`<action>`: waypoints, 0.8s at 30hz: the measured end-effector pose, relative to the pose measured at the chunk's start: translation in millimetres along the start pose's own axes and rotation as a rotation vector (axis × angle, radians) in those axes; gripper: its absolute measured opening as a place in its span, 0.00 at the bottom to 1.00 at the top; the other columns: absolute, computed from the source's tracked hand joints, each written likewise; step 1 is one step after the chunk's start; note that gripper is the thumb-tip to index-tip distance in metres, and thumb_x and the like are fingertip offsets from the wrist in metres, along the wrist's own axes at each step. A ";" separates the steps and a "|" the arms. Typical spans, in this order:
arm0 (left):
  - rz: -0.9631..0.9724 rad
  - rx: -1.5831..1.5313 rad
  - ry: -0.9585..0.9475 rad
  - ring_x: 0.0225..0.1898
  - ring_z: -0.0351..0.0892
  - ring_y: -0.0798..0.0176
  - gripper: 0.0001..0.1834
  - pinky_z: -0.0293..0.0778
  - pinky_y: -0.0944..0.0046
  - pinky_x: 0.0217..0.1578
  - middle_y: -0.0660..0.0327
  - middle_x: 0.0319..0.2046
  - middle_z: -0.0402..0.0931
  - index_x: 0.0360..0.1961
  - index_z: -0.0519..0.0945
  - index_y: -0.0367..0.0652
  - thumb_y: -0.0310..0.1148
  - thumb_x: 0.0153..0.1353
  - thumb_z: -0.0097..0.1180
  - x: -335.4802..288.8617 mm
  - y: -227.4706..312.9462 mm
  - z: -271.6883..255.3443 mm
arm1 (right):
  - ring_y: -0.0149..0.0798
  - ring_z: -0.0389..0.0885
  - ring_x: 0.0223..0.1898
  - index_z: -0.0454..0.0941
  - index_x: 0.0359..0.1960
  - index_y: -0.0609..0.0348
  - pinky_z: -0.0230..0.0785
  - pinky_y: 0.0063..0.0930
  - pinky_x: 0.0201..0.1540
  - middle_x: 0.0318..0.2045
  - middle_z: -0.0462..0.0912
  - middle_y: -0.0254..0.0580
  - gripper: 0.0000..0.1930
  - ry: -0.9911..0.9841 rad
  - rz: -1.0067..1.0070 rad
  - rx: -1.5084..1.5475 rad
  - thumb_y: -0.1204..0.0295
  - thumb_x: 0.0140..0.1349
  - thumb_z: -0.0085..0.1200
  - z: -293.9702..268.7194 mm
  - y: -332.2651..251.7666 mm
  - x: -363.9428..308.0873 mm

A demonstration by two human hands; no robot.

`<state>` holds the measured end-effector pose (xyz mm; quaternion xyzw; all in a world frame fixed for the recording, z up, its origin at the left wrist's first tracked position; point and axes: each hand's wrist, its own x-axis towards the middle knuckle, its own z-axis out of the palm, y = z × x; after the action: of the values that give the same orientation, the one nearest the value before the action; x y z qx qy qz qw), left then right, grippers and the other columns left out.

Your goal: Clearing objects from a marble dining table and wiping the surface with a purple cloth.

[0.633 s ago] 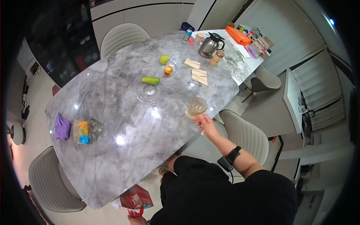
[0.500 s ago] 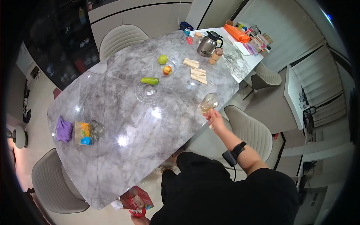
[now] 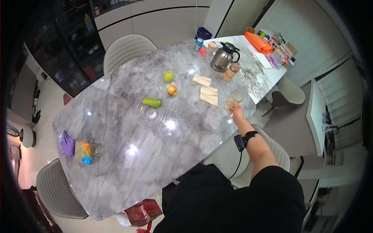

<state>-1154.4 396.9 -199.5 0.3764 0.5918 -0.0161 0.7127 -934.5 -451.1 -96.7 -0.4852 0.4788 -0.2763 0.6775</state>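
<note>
With its arm reaching out, my right hand [image 3: 236, 112] is closed on the lower end of a clear glass cup [image 3: 235, 98], at the right side of the marble table. The cup is tilted; I cannot tell whether it touches the tabletop. Two folded beige cloths [image 3: 209, 96] lie just left of it. A red bag [image 3: 143, 213] hangs beside the table's near edge, its red handle at the picture's lower rim. My left hand is out of the picture. Left of the cloths are a green apple [image 3: 168, 76] and a red-yellow apple [image 3: 172, 90] on a clear glass plate.
A green cucumber-like vegetable [image 3: 152, 102] rests at the edge of another glass plate [image 3: 150, 116]. A steel thermos jug [image 3: 224, 58] and a brown bottle [image 3: 231, 72] stand farther back. At left are a purple cloth [image 3: 67, 144] and a colourful packet [image 3: 85, 152]. Chairs [image 3: 62, 190] surround the table [image 3: 128, 171].
My right hand has carried the glass cup farther away and to the right, closer to the cloths. My left hand, earlier at the bag's red handle, has left the picture. The view has shifted.
</note>
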 end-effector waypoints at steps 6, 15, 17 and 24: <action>-0.002 0.030 0.065 0.35 0.74 0.69 0.17 0.70 0.68 0.37 0.65 0.38 0.78 0.45 0.76 0.42 0.41 0.68 0.39 -47.6 -35.6 32.6 | 0.29 0.75 0.24 0.68 0.36 0.56 0.68 0.22 0.23 0.25 0.73 0.36 0.11 0.047 0.026 0.079 0.63 0.72 0.42 -0.3 -2.2 127.7; 0.004 0.053 0.107 0.37 0.75 0.68 0.17 0.70 0.68 0.39 0.65 0.38 0.79 0.44 0.77 0.42 0.40 0.68 0.39 -107.1 -62.6 57.8 | 0.26 0.73 0.23 0.69 0.32 0.51 0.64 0.17 0.21 0.25 0.73 0.32 0.15 -0.100 -0.099 0.089 0.54 0.67 0.51 -18.4 0.5 219.8; 0.019 0.045 0.123 0.37 0.75 0.68 0.17 0.70 0.68 0.39 0.65 0.38 0.79 0.44 0.77 0.42 0.40 0.69 0.39 -116.3 -67.0 54.6 | 0.26 0.71 0.22 0.70 0.32 0.52 0.63 0.18 0.20 0.25 0.73 0.32 0.15 -0.070 0.028 0.056 0.54 0.66 0.53 -15.3 3.2 211.5; 0.012 0.036 0.120 0.38 0.76 0.68 0.16 0.71 0.68 0.41 0.66 0.38 0.79 0.43 0.78 0.42 0.39 0.69 0.39 -126.8 -82.4 52.3 | 0.39 0.77 0.35 0.73 0.46 0.55 0.71 0.32 0.34 0.41 0.76 0.42 0.21 -0.245 -0.621 -0.804 0.63 0.54 0.66 17.5 79.1 164.5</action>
<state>-1187.4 255.3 -132.8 0.3929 0.6308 0.0004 0.6691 -861.7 -552.5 -231.1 -0.8549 0.2977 -0.1999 0.3749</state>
